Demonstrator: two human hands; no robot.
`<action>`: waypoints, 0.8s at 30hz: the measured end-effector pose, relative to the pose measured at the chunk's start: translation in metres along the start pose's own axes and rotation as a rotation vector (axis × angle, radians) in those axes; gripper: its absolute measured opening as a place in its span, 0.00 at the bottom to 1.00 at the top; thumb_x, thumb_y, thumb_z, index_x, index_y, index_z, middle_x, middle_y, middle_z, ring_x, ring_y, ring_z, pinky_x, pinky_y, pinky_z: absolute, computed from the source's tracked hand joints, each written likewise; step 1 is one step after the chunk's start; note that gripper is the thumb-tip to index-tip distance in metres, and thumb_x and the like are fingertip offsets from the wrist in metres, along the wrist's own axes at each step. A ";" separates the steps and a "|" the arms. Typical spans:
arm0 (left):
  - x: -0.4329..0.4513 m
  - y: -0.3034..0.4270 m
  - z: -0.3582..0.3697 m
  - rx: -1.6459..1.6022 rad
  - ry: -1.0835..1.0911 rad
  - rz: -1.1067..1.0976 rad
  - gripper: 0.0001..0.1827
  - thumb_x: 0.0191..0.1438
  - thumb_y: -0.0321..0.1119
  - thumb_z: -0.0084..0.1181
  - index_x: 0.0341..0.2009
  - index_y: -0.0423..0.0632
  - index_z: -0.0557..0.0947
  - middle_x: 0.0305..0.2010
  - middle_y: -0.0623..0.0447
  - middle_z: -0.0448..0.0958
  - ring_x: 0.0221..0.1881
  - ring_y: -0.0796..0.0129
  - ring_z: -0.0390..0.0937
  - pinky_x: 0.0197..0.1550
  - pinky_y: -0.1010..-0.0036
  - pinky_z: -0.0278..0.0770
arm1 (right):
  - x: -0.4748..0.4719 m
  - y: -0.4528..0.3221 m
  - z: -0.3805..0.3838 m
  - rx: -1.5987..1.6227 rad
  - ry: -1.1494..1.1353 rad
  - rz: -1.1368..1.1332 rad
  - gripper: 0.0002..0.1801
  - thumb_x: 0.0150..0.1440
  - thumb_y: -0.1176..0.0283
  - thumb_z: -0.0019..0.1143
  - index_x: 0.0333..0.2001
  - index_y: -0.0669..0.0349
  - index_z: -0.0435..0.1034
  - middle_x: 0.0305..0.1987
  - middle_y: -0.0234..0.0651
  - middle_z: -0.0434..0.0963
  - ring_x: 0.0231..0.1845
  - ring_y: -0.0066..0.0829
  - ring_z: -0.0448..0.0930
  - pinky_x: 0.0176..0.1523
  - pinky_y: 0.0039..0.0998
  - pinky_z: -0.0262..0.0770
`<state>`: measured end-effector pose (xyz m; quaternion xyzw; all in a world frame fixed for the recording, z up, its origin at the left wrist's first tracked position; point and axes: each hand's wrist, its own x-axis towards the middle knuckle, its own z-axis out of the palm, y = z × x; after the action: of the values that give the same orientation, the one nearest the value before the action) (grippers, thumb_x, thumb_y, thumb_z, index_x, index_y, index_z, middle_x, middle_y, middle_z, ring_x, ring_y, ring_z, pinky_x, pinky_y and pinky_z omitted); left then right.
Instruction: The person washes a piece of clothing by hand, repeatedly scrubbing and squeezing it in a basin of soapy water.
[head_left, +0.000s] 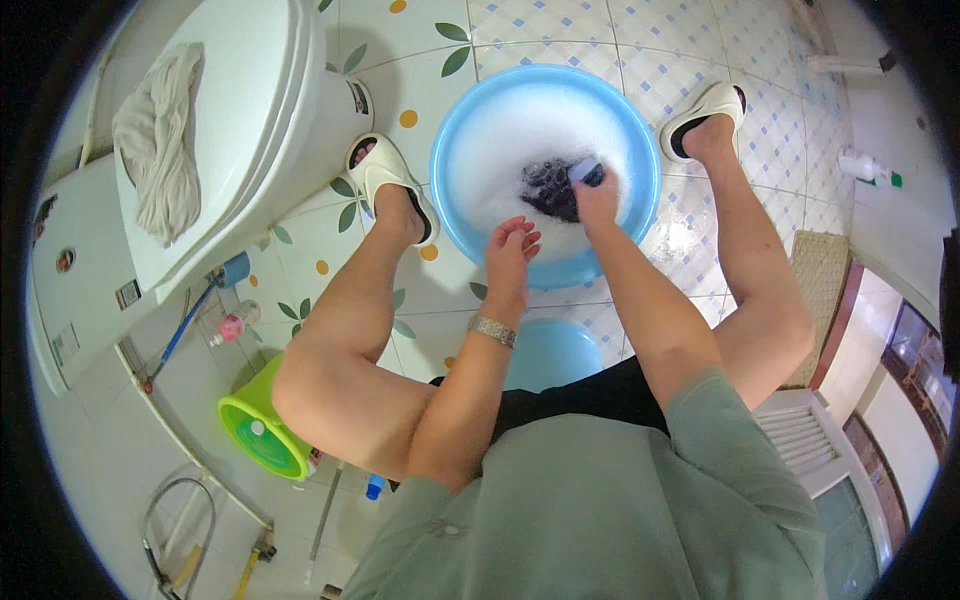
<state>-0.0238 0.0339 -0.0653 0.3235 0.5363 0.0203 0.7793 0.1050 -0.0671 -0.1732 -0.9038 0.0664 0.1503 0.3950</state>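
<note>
A round blue plastic basin (546, 279) full of white suds (510, 127) stands on the tiled floor in front of me. Near its middle lies a dark wet cloth item (551, 187), partly under foam. My right hand (598, 199) is over the basin's right side, gripping a small blue-grey and dark object (586, 171), perhaps a brush, against the dark item. My left hand (514, 244), below a metal-banded wristwatch (493, 331), hovers at the near left rim with its fingers loosely curled and nothing in them.
A blue plastic stool (559, 352) shows beneath me. To the left are a white toilet (247, 150) with a crumpled pale cloth (165, 142) on its lid, a pink bottle (236, 322) and a green bucket (270, 420). A white bottle (866, 166) lies at the right wall.
</note>
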 end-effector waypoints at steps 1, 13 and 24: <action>0.002 -0.001 0.000 0.002 -0.002 -0.003 0.14 0.59 0.31 0.46 0.50 0.44 0.72 0.47 0.49 0.75 0.46 0.64 0.75 0.49 0.69 0.74 | -0.008 0.000 0.008 -0.145 -0.079 -0.068 0.23 0.50 0.73 0.54 0.51 0.66 0.62 0.38 0.50 0.78 0.42 0.49 0.79 0.48 0.41 0.74; 0.006 -0.011 -0.001 -0.078 -0.024 -0.174 0.20 0.62 0.44 0.44 0.52 0.46 0.72 0.50 0.50 0.74 0.53 0.64 0.71 0.53 0.66 0.71 | -0.036 -0.051 0.003 0.400 -0.462 0.454 0.19 0.53 0.71 0.51 0.50 0.65 0.68 0.40 0.41 0.75 0.39 0.34 0.75 0.45 0.36 0.73; 0.000 0.003 0.004 -0.392 -0.379 -0.344 0.16 0.61 0.38 0.36 0.44 0.44 0.75 0.41 0.47 0.76 0.40 0.60 0.76 0.43 0.66 0.78 | -0.135 -0.100 -0.084 0.334 -0.440 -0.184 0.17 0.54 0.71 0.52 0.46 0.68 0.70 0.36 0.38 0.76 0.36 0.34 0.77 0.42 0.31 0.73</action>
<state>-0.0193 0.0341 -0.0632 0.0701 0.4143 -0.0694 0.9048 0.0199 -0.0606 -0.0055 -0.7740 -0.0791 0.2934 0.5555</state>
